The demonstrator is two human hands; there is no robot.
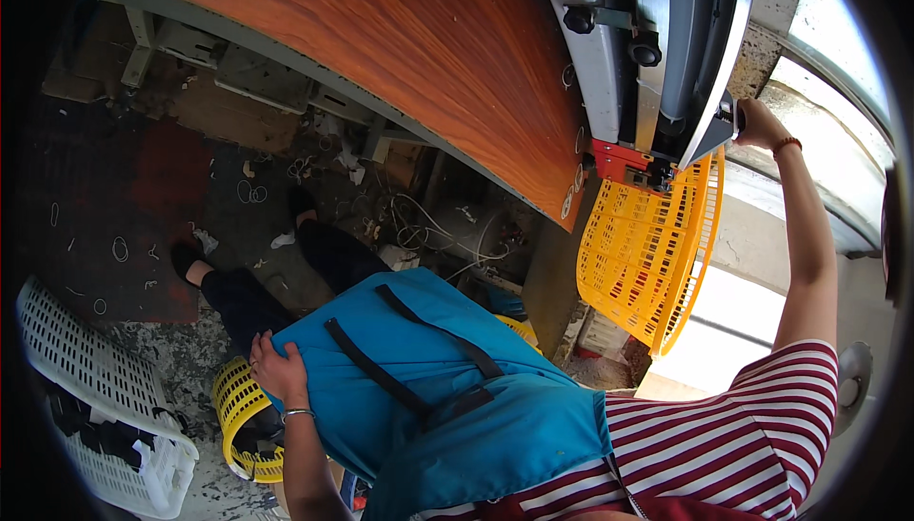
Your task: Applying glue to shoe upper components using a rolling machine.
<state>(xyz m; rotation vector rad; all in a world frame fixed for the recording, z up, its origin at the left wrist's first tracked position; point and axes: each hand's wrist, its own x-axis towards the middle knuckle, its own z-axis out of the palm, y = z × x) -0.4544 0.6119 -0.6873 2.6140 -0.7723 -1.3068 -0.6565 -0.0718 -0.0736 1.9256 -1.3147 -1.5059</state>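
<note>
My right hand (759, 125) reaches out at the upper right and is closed around a dark handle (729, 119) at the end of a long grey and silver machine (674, 36). Red metal parts (621, 161) and black knobs (645, 48) are fixed to this machine. Low on the left, my left hand (278, 372) lies against the blue apron (428, 359) over my lap. Its fingers are stretched out on the cloth, and no object shows in it.
A wood-grain tabletop (381, 36) fills the upper middle. Below the machine's end hangs or stands a yellow slotted basket (638, 255). A yellow basket (243, 407) and a white basket (95, 359) with dark items stand at lower left. Cords and scraps litter the dark floor (114, 207).
</note>
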